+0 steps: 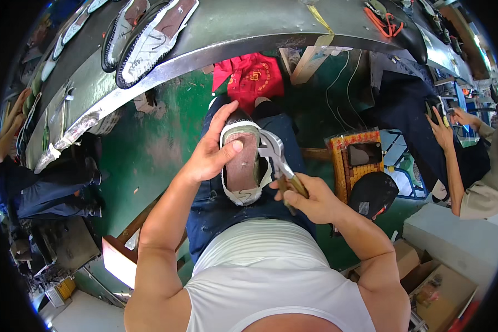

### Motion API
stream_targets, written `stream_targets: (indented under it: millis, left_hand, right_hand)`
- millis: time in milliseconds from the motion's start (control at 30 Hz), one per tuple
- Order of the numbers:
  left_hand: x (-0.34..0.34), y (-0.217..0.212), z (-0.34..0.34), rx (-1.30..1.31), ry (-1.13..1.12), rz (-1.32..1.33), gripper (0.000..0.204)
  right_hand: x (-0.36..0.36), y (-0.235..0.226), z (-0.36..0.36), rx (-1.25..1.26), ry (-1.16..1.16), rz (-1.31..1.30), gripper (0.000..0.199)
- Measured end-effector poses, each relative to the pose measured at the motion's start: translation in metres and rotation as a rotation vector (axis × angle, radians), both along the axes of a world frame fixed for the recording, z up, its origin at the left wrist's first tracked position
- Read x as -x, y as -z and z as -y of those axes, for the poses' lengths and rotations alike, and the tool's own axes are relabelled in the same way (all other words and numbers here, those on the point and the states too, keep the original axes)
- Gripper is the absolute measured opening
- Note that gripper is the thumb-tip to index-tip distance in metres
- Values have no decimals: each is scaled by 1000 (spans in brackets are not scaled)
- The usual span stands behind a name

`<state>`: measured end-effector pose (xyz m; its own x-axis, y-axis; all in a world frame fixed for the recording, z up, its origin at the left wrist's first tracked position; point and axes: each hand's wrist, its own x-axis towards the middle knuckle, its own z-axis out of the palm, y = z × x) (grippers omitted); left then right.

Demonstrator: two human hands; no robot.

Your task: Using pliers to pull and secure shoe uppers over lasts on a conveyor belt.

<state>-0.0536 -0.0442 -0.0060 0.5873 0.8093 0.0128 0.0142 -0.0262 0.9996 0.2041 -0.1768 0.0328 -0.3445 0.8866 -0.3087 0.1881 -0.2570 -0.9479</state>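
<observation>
An unfinished shoe (pixel 241 169) lies over my lap, its brown insole facing up and its toe away from me. The toe is dark with a stitched pale edge, and a whitish lining rims the opening. My left hand (pixel 213 149) is closed around the left side of the shoe, with the thumb pressed on the insole. In my right hand (pixel 314 198) are shoemaker's lasting pincers (pixel 276 149), held by their brass-coloured handles. Their metal jaws reach the right edge of the shoe near the toe. How far the jaws are closed on the edge is unclear.
A metal-topped bench (pixel 232 27) curves across ahead, bearing stitched shoe uppers (pixel 152 41) and orange-handled scissors (pixel 384 23). A red cloth bag (pixel 250 76) sits beneath it. To my right, a woven seat (pixel 343 166) holds a phone (pixel 364 154) and a black cap (pixel 374 193). Other people work on both sides.
</observation>
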Motion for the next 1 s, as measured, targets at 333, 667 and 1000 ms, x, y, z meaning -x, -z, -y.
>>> stream_targets:
  millis: [333, 667, 1000]
  left_hand:
    - [10, -3, 6, -197, -35, -10, 62]
    - [16, 9, -6, -251, -76, -89, 50]
    - [24, 38, -27, -230, -252, -104, 39]
  right_hand:
    - [5, -50, -51, 704, -83, -410, 29]
    - [12, -39, -73, 781, -60, -371, 27]
    - [39, 58, -91, -92, -89, 264, 23]
